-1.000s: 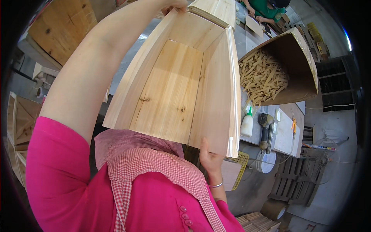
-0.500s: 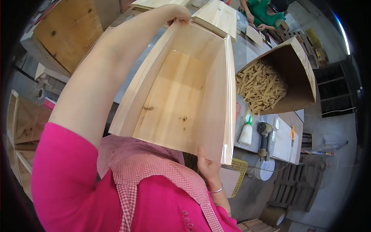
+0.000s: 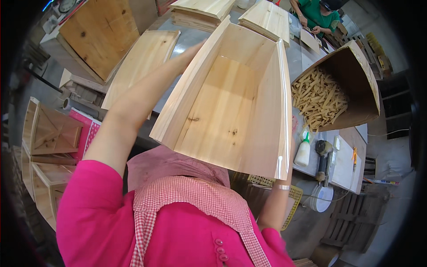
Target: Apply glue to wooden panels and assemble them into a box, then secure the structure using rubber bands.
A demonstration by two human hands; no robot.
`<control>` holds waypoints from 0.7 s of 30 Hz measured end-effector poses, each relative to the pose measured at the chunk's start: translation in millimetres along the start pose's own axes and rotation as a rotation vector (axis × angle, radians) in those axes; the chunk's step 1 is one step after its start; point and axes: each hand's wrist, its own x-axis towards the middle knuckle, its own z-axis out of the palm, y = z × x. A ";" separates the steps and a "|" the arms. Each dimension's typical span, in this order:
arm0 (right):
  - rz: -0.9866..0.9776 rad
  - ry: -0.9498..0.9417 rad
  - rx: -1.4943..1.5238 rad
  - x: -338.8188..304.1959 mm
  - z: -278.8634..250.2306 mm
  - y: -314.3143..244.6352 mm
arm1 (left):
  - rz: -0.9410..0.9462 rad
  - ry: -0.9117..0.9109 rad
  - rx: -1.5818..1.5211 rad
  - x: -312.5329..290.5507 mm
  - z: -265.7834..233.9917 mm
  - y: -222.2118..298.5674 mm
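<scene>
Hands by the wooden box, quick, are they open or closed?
Left hand: at the left side of the wooden box, fingers hidden; open or closed, can't tell.
Right hand: mostly hidden behind the box's right wall; can't tell.

The wooden box [image 3: 222, 107] (open-topped) leaves room inside, while 2 board stacks [image 3: 266, 18] obstruct beyond it.

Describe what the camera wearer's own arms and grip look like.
The sleeves are bright pink and plain; the left one ends near the elbow, leaving the left forearm bare. The right forearm is bare too, with a pale, shiny band around the wrist. The left grip shows no glove; the right grip is too hidden to describe.
</scene>
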 end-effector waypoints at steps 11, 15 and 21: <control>0.054 0.190 0.059 21.7 49.8 80.5 | -0.052 0.116 0.077 7.7 -18.6 -40.3; 0.066 0.198 0.058 23.5 51.8 86.2 | -0.062 0.135 0.112 9.5 -21.5 -44.8; 0.069 0.202 0.035 21.4 48.0 90.3 | -0.053 0.155 0.140 14.1 -24.0 -49.4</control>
